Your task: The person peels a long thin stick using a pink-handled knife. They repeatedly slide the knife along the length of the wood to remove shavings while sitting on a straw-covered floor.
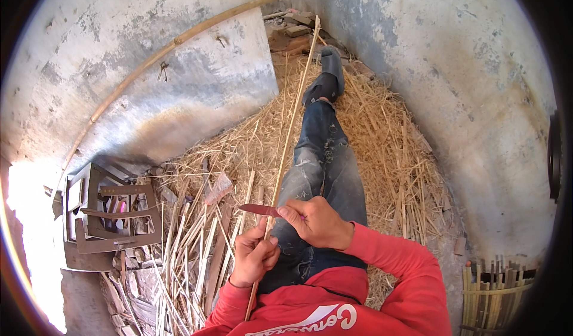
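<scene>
A long, thin bamboo strip runs from beside my waist, past my legs, toward the far corner. My left hand is closed around its near part, thumb and fingers pressed together. In my right hand is a knife with a reddish-brown blade pointing left. The blade lies across the strip just beyond my left fingers; I cannot tell whether its edge cuts in. The right fist hides the knife's handle.
Shavings cover the floor around my outstretched legs. Split bamboo strips lie to the left, near a dark wooden frame. A long curved pole leans along the left wall. A bundle of bamboo pieces stands at the lower right.
</scene>
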Demonstrator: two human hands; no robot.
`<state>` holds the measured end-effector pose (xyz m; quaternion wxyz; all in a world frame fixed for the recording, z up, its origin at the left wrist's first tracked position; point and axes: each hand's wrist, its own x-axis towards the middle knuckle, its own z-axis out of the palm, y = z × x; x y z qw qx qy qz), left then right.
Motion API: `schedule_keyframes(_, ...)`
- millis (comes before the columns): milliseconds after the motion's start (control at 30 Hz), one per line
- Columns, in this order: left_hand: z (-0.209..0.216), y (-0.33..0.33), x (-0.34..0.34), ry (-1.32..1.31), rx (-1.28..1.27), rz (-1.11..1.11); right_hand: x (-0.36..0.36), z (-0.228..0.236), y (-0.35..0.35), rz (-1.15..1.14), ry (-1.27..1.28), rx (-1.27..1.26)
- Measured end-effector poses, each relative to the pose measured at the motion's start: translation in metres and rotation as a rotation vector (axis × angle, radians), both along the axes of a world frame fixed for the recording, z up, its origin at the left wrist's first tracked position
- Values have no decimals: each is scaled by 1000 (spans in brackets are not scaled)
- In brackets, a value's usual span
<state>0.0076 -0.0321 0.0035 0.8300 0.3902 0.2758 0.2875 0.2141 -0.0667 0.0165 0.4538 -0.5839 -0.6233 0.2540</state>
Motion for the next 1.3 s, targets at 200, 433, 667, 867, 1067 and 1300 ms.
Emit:
schedule_keyframes(200, 10, 2, 5, -4, 15, -32, 8, 11, 4, -32, 289, 2)
schedule_keyframes(433, 9, -4, 7, 232, 276, 60, 5, 20, 7, -44, 83, 44)
schedule_keyframes(667, -5, -5, 5, 547, 549, 40, -2, 13, 2, -43, 76, 24)
schedule_keyframes(867, -14, 13, -5, 409, 321, 55, 15, 26, -10, 148, 212, -40)
schedule_keyframes(1067, -6, 17, -25, 85, 61, -51, 77, 38, -1, -537, 221, 94)
schedule_keyframes(1300, -10, -12, -14, 13, 3, -161, 24, 22, 33, -308, 248, 187)
